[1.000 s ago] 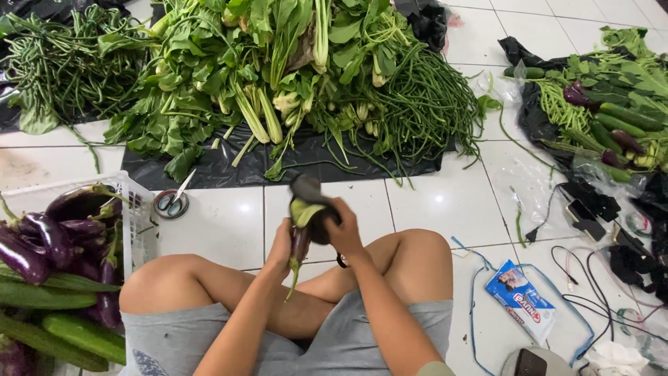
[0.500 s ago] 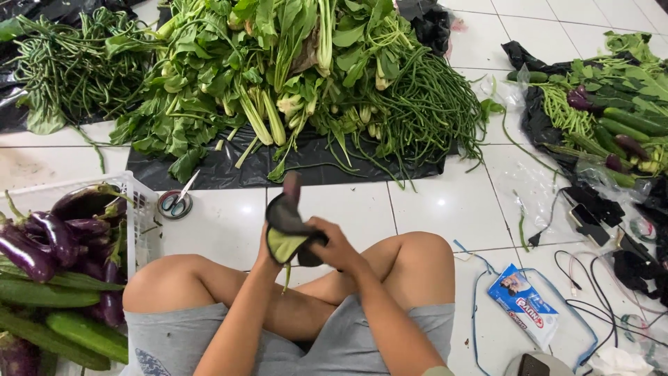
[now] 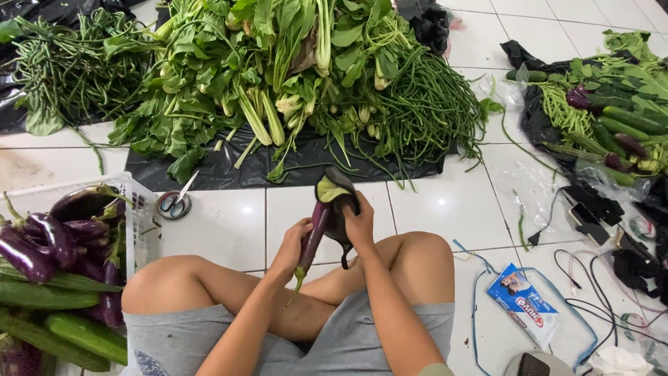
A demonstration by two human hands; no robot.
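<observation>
Both hands meet above the person's crossed legs: the left hand (image 3: 293, 245) is closed around the lower part of a long purple eggplant (image 3: 314, 233), its green stem end pointing down toward the lap, while the right hand (image 3: 359, 224) grips the edge of a dark plastic bag (image 3: 335, 202) with its fingers curled shut, the bag's mouth pulled over the eggplant's upper end. The eggplant stands nearly upright, tilted slightly to the right, held between the knees and above the white tiled floor (image 3: 229, 230). Just to the left, a white plastic basket (image 3: 132, 209) holds more purple eggplants (image 3: 42, 240), with green cucumbers (image 3: 62, 324) lying beside them. A pair of scissors (image 3: 175, 202) lies on the tiles near the basket. To the right, a blue and white packet (image 3: 525, 313) lies on the floor among thin cables. Farther off, a black plastic sheet (image 3: 229, 167) carries a heap of leafy greens (image 3: 236, 63) and long beans (image 3: 424, 104). At the far right, another dark sheet bears more vegetables (image 3: 612, 111).
</observation>
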